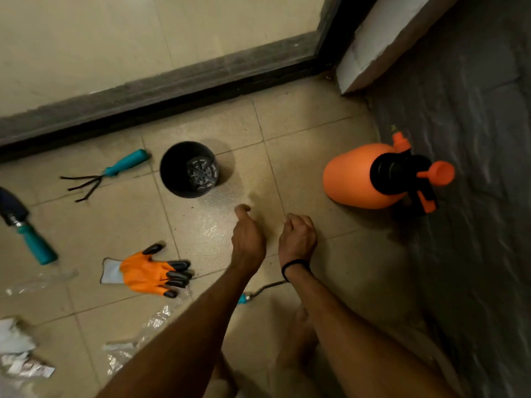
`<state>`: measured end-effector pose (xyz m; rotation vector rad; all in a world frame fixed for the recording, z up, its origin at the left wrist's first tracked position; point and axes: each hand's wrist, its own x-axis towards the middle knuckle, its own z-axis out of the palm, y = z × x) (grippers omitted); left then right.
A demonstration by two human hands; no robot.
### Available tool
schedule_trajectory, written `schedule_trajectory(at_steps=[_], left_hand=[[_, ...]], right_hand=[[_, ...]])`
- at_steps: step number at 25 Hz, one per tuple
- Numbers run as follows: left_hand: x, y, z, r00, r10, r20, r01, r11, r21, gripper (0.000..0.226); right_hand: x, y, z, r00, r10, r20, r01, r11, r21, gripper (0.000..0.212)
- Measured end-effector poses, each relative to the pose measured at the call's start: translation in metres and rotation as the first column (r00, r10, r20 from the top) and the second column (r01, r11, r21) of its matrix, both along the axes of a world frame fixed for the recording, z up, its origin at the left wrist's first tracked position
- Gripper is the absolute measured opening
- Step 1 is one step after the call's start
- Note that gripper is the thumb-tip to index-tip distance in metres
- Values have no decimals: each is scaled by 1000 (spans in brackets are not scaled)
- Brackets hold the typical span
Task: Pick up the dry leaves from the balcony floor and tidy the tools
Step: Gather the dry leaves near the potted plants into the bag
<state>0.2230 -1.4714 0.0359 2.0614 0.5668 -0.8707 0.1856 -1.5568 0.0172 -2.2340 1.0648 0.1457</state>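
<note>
My left hand (247, 239) and my right hand (297, 238) hover side by side over the beige floor tiles, fingers curled under, with nothing visible in either. A black plastic pot (188, 169) lies on its side just beyond my left hand. Left of it lies a teal-handled hand rake (107, 173). A teal-handled trowel (26, 228) lies at the far left. An orange glove (149, 272) with black claw tips lies left of my left forearm. An orange pressure sprayer (382, 176) lies tipped over to the right. No dry leaves show.
Another teal-handled tool (258, 293) lies partly hidden under my forearms. Clear plastic wrapping (138, 340) and paper packets (20, 357) lie at the lower left. A dark door threshold (172, 90) runs across the back. A grey textured wall (474, 196) closes the right side.
</note>
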Motion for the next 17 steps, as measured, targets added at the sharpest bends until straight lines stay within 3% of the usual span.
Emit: schedule_trajectory(at_steps=[3,5,11,17], left_hand=[[-34,25,29,981,-180,-68,190,960,205,31],[-41,41,56,985,-158,-62,168,961,218,33],[-28,98,179,986,165,32,-167,982,86,56],[-52,174,301,822,568,45,-568,823,-17,64]], right_hand=[[-16,20,42,997,-29,-72,32,999,40,16],[-22,38,75,997,-23,-73,28,998,60,16],[-22,109,176,992,94,-83,-84,990,113,17],[-37,171,292,982,185,-37,-179,976,127,17]])
